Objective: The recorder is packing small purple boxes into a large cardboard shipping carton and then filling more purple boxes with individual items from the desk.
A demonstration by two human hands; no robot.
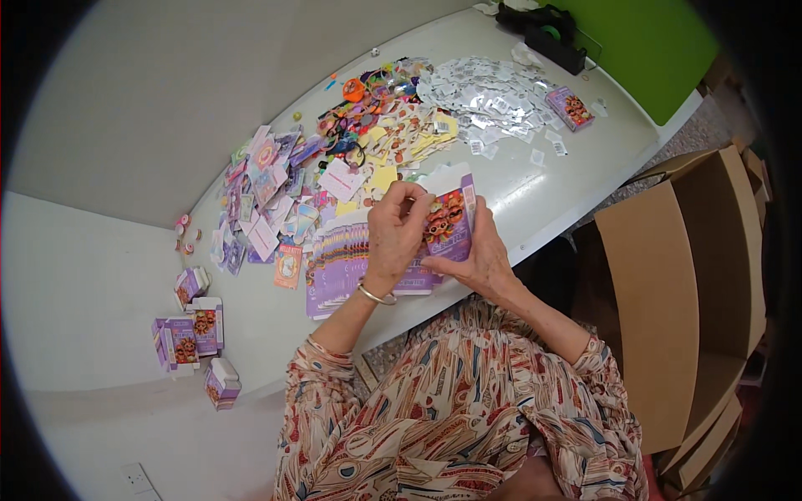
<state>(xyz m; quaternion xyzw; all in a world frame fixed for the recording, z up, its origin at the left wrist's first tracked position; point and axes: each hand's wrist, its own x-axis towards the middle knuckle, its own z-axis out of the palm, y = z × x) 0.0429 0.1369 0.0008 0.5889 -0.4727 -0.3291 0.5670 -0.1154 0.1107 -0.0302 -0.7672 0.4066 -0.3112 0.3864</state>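
Note:
Both my hands hold a small purple carton (451, 224) with an orange cartoon picture, its white top flap up, just above the table's near edge. My left hand (394, 234), with a metal bangle at the wrist, pinches the carton's left side and top. My right hand (480, 255) cups it from below and the right. Under my hands lies a fanned row of flat purple cartons (338, 259).
On the white table (535, 196) lie heaps of cards (263, 196), colourful small trinkets (376, 104) and silver sachets (489, 92). One purple box (571, 108) stands far right. Several folded purple boxes (190, 330) sit at the left. A large open cardboard box (677, 292) stands at my right.

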